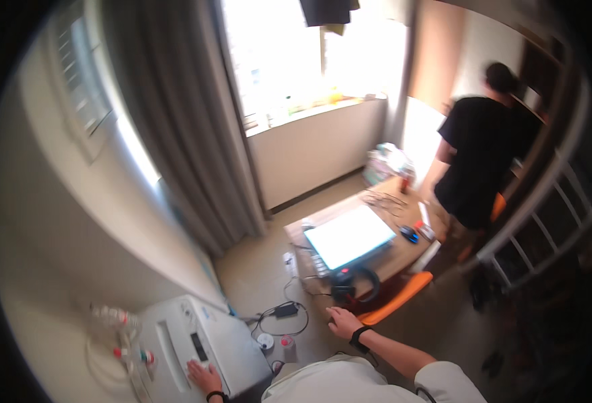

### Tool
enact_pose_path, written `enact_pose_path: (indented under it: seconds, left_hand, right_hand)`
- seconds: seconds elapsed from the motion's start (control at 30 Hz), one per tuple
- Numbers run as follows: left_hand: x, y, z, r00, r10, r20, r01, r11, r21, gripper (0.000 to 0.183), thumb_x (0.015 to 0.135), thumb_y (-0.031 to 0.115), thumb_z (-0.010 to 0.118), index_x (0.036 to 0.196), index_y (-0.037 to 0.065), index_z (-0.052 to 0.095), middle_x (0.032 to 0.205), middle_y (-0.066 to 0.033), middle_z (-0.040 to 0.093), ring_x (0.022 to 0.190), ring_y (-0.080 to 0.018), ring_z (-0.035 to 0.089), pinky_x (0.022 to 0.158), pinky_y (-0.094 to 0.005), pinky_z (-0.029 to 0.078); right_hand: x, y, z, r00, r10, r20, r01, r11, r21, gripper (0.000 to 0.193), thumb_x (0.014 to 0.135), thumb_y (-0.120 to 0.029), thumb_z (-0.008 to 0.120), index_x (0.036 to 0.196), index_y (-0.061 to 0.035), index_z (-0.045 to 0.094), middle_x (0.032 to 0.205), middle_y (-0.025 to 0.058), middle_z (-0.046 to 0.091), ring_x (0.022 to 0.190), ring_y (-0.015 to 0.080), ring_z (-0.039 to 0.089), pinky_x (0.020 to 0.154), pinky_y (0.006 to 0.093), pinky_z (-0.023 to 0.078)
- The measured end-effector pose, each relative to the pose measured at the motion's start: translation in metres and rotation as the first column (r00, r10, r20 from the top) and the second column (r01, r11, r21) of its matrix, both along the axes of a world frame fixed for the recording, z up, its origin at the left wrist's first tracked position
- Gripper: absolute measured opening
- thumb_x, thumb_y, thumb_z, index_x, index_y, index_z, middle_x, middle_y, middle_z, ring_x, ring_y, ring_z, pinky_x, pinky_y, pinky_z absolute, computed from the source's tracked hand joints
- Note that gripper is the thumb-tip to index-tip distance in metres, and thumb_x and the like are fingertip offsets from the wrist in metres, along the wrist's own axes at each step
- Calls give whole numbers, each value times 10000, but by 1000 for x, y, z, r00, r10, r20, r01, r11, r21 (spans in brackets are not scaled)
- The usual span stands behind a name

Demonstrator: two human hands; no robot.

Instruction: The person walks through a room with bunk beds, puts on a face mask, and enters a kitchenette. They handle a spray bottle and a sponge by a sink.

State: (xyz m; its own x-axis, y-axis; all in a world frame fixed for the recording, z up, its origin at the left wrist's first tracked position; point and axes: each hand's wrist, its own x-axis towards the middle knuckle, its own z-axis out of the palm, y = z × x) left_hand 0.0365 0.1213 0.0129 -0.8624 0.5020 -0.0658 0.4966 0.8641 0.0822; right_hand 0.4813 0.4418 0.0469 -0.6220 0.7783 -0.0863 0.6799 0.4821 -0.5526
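Observation:
My left hand (205, 377) lies with fingers spread on the top of a white washing machine (239, 352), beside a small dark panel (198, 347). Nothing shows in it. Over the floor, near the front of an orange chair (397, 300), my right hand (344, 324) is held out with its fingers stretched to the left, holding nothing I can see. A black band is on each wrist. Just beyond the right hand, a pair of black headphones (370, 285) sits at the near edge of a wooden table (410, 195). A clear plastic bottle (114, 314) lies at the machine's left.
On the table are a laptop with a bright screen (350, 235), a mouse (409, 234) and loose cables (387, 201). A power adapter (286, 310) with its cord lies on the floor. A person in black (477, 148) stands at the right, near a white metal ladder (544, 232).

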Motion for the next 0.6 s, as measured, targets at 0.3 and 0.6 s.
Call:
enact_pose_path:
  seconds: [0.3, 0.6]
  left_hand:
    - [44, -48, -7, 999, -30, -34, 33, 995, 90, 839, 935, 413, 627, 1551, -57, 305, 1631, -255, 281, 1533, -381, 226, 1250, -563, 125]
    - [2, -14, 13, 996, 9, -93, 17, 960, 278, 805, 908, 406, 658, 1515, -43, 378, 1586, -241, 367, 1501, -380, 294, 1243, -583, 138]
  right_hand:
    - [-202, -38, 15, 814, 568, -120, -573, 820, -8, 552, 906, -191, 630, 1418, -37, 494, 1409, 207, 545, 1295, 381, 521, 1107, 449, 425]
    - [-344, -104, 55, 623, 772, -126, -776, 630, 18, 603, 907, -175, 654, 1462, -60, 446, 1450, 214, 497, 1312, 402, 498, 1118, 457, 414]
